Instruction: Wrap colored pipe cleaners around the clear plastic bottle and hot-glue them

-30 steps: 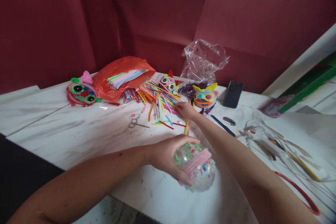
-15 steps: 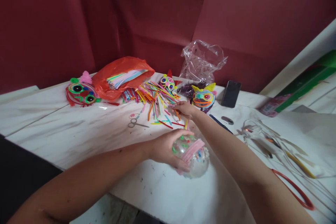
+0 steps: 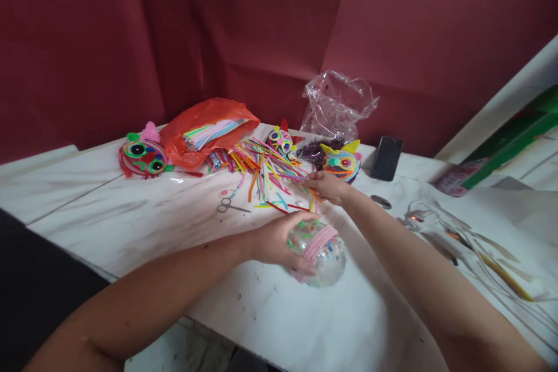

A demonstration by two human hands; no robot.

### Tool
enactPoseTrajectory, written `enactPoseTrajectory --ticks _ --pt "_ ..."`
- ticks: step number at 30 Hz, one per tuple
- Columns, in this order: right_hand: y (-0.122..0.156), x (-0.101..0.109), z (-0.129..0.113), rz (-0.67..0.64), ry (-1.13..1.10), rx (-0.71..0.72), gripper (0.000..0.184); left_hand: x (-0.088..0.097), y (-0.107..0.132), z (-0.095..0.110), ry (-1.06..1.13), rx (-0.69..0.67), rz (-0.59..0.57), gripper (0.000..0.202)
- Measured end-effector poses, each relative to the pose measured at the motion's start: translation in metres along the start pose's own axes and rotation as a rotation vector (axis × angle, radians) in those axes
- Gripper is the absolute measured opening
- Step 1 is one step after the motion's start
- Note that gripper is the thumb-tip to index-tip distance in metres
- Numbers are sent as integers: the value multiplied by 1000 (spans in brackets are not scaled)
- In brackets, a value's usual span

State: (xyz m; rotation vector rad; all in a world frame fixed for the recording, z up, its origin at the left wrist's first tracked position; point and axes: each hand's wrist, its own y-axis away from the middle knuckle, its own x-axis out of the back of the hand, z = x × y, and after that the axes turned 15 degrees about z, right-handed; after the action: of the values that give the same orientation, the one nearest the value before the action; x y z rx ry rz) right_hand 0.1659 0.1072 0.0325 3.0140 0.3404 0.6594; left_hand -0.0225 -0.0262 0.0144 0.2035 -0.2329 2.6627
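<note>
My left hand (image 3: 279, 241) is wrapped around a clear plastic ball (image 3: 322, 256) with coloured bits inside and a pink fuzzy band across it, held just above the white table (image 3: 131, 221). My right hand (image 3: 326, 186) reaches to the near edge of a pile of coloured paper strips (image 3: 261, 168); its fingers are pinched on a thin strip from that pile. A decorated ball with yellow ears (image 3: 342, 163) sits just behind that hand.
Small scissors (image 3: 229, 205) lie left of the strips. An orange bag of paper strips (image 3: 209, 131), a round decorated face (image 3: 142, 156), another small decorated ball (image 3: 281, 139), a clear plastic bag (image 3: 335, 107), a phone (image 3: 386, 158) and wires at the right (image 3: 457, 238) are on the table.
My right hand has drawn back slightly from the pile with a strip pinched. My left hand has lifted the clear ball a little farther from me. The camera has tilted up.
</note>
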Motion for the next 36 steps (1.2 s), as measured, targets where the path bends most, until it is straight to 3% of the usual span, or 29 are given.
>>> enactPoseTrajectory --ticks 6,12,19,25,29,36 --pt "9 13 10 22 -7 22 33 -1 0 3 49 23 13 104" --pt "-4 1 33 193 78 67 37 -1 -1 1 36 12 21 103" --pt "-9 -4 31 288 158 175 24 -1 0 4 60 24 -1 101" --pt "-10 0 31 258 419 214 12 -1 0 3 25 -8 14 103" --pt "-13 -2 33 272 641 230 24 0 0 3 -7 -17 18 105" --pt "-9 -3 28 211 818 330 20 1 1 3 -18 -22 4 103"
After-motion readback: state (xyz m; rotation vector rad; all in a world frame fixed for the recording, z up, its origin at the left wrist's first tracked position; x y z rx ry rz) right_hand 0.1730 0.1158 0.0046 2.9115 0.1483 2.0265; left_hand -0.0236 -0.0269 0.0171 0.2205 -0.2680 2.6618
